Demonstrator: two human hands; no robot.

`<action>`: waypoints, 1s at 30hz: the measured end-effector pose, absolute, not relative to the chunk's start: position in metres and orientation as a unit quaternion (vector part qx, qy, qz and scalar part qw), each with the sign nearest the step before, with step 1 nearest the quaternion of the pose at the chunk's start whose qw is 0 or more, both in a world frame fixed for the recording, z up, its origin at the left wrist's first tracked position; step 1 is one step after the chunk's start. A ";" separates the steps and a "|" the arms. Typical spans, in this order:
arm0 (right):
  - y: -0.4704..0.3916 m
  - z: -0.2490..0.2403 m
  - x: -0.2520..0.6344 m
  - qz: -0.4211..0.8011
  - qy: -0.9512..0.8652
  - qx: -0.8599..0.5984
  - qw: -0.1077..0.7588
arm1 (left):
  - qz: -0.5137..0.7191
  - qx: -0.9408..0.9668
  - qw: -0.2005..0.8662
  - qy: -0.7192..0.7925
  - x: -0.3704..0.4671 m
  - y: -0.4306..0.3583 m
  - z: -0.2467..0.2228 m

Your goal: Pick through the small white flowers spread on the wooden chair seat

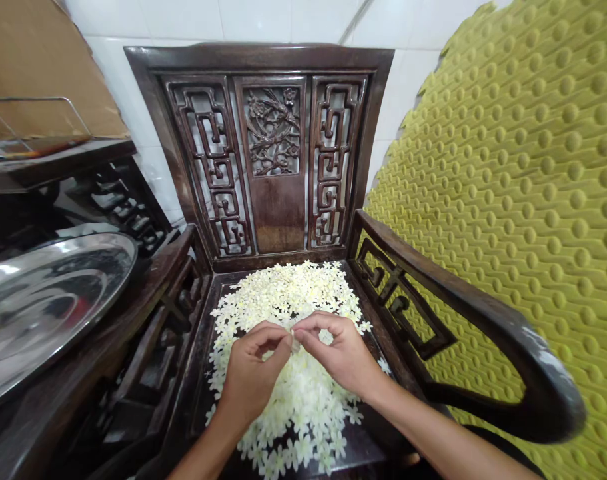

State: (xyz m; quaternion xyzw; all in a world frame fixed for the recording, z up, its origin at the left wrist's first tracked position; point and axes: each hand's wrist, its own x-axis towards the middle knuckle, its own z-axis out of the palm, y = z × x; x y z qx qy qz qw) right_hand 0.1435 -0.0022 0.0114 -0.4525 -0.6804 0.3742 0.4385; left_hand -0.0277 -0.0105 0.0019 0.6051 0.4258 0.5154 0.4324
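Observation:
Over the middle of a dark carved wooden chair seat, my left hand (259, 365) and my right hand (337, 347) meet fingertip to fingertip. Both are closed in a pinch. Between them shows a small pale bit (295, 345) that looks like a white flower; its exact shape is blurred and partly covered by my fingers. Below and behind the hands, a thick spread of small white flowers (303, 288) with yellowish tints covers much of the seat (368, 437). Some blossoms lie loose near its edges.
The chair's backrest (278, 213) rises ahead, with armrests (463, 300) on both sides. A round shiny metal tray (118, 257) sits at the left. On the right stands a yellow-green studded mat (528, 167). Brown cardboard (38, 60) leans at the upper left.

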 end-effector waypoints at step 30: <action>-0.003 0.011 0.144 0.375 -0.677 -0.454 0.442 | 0.504 0.629 0.408 0.429 -0.029 -0.012 -0.002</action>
